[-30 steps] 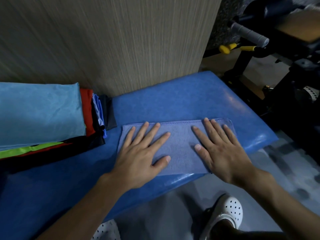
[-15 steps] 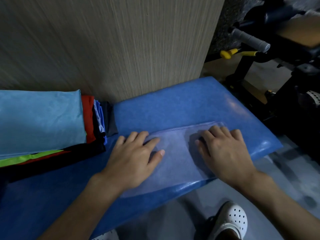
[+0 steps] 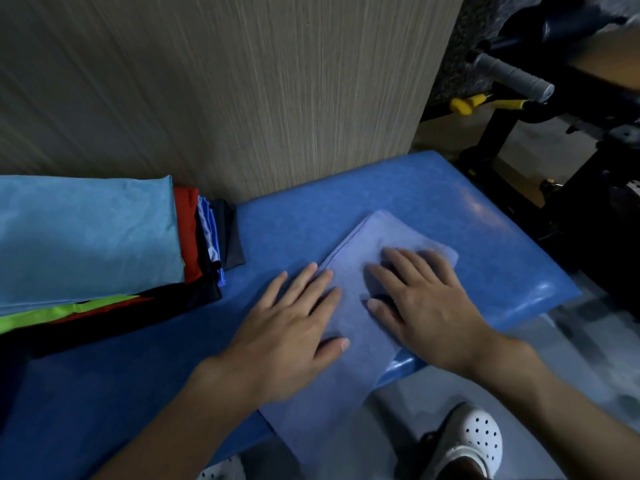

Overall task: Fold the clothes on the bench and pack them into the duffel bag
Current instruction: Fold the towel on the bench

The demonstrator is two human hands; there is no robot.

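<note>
A folded lavender-blue cloth [image 3: 375, 233] lies diagonally on the blue padded bench [image 3: 450, 199]. Its near end hangs over the bench's front edge. My left hand [image 3: 291, 330] rests flat on the cloth's left side, fingers spread. My right hand [image 3: 427, 306] presses flat on its right side, close beside the left. Neither hand grips the fabric. At the left sits a stack of folded clothes [image 3: 86, 237], light blue on top, with red, black, blue and neon green layers beneath. No duffel bag is in view.
A wood-grain wall panel [image 3: 242, 98] stands right behind the bench. Black gym equipment [image 3: 512, 76] with a grey grip and yellow handles stands at the right. My white perforated shoe [image 3: 474, 438] is on the grey floor below the bench edge.
The cloth has turned from lying lengthwise along the bench to lying diagonally, with its near end now over the front edge. Both hands have moved closer together on it.
</note>
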